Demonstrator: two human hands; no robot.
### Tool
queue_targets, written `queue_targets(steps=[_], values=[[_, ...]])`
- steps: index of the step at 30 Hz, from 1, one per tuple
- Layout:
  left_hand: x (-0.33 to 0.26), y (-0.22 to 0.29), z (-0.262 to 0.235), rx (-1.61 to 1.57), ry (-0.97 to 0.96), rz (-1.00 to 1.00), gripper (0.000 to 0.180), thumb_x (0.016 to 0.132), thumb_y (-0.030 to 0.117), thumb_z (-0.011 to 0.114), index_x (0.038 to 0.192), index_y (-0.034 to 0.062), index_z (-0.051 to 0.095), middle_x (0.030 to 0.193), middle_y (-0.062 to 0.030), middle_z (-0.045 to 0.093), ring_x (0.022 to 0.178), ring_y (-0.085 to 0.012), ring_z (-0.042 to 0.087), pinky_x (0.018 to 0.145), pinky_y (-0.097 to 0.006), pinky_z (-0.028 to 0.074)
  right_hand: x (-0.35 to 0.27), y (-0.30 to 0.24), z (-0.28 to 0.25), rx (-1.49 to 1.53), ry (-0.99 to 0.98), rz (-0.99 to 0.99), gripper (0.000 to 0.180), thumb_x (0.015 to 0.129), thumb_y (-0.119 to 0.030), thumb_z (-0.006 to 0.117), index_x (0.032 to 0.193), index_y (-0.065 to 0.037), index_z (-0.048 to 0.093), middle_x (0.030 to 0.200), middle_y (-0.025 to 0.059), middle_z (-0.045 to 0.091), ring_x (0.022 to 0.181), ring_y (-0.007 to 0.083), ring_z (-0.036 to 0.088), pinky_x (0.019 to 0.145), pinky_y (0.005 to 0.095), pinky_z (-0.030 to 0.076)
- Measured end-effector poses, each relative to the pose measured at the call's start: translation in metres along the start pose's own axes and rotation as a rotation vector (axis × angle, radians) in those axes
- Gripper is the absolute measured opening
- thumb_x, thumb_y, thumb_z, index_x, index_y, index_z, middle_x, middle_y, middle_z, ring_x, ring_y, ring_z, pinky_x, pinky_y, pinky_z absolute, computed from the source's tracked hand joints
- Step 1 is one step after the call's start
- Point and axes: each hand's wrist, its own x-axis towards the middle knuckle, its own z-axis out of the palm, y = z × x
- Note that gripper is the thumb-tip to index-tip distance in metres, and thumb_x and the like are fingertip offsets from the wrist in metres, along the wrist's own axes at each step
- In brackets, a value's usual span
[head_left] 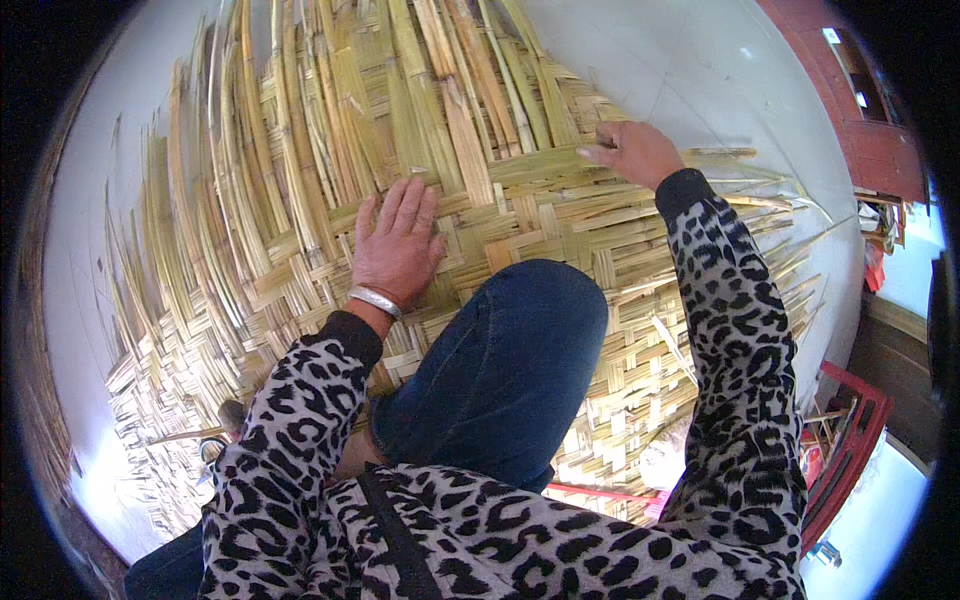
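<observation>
A partly woven mat of split reed strips (560,235) lies spread under me, pale yellow to green, with long strips fanning out at the far side. My left hand (400,240) rests flat on it, fingers stretched forward over the weave, a silver bangle at the wrist. A broad greenish reed strip (540,166) runs crosswise between my hands. At its right part, my right hand (638,153) is closed with bent fingers, gripping the strip near the mat's right edge; the fingertips are partly hidden. My bent knee (510,340) in blue jeans presses on the mat between my arms.
Loose strip ends (770,195) stick out past the mat's right side onto the pale floor (690,70). Red wooden furniture (850,110) stands at the far right, and a red chair-like frame (850,450) at the near right. A rounded wooden tool end (232,415) shows beside my left forearm.
</observation>
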Motion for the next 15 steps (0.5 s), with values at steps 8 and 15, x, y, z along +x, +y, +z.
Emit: queue_targets(steps=[8, 15], values=[[0.001, 0.002, 0.000, 0.018, 0.013, 0.006, 0.061, 0.086, 0.033, 0.060, 0.140, 0.0109, 0.044, 0.150, -0.0047, 0.038, 0.140, -0.0211, 0.030, 0.115, -0.046, 0.019, 0.006, 0.043, 0.006, -0.030, 0.026, 0.058, 0.060, 0.082, -0.061, 0.060, 0.094, -0.003, 0.064, 0.088, 0.0182, 0.066, 0.085, 0.0357, 0.062, 0.075, 0.0463, 0.048], [0.002, 0.001, 0.002, 0.028, -0.023, -0.008, 0.062, 0.086, 0.035, 0.059, 0.142, 0.0117, 0.042, 0.151, -0.0045, 0.036, 0.141, -0.0203, 0.028, 0.114, -0.049, 0.019, 0.004, 0.072, 0.004, -0.072, -0.069, 0.216, 0.067, 0.081, -0.066, 0.058, 0.110, -0.006, 0.065, 0.103, 0.0155, 0.067, 0.099, 0.0322, 0.062, 0.085, 0.0464, 0.049]])
